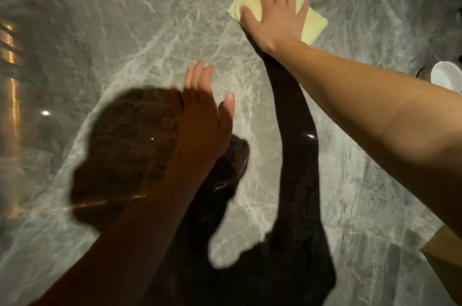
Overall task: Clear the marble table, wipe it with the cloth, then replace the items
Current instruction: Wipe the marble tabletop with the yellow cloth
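The grey marble table [105, 38] with white veins fills the view. A folded pale yellow cloth [312, 23] lies on it near the far edge, right of centre. My right hand [275, 15] presses flat on the cloth, fingers spread, the arm stretched out from the right. My left hand [202, 115] hovers over the middle of the table, flat, fingers together and thumb apart, holding nothing. Dark shadows of my head and arms fall on the marble below the hands.
A white bowl [447, 75] stands at the right edge of the table next to a dark object. A wooden piece [445, 250] shows at the lower right past the table edge. Warm light reflections streak the left side of the marble.
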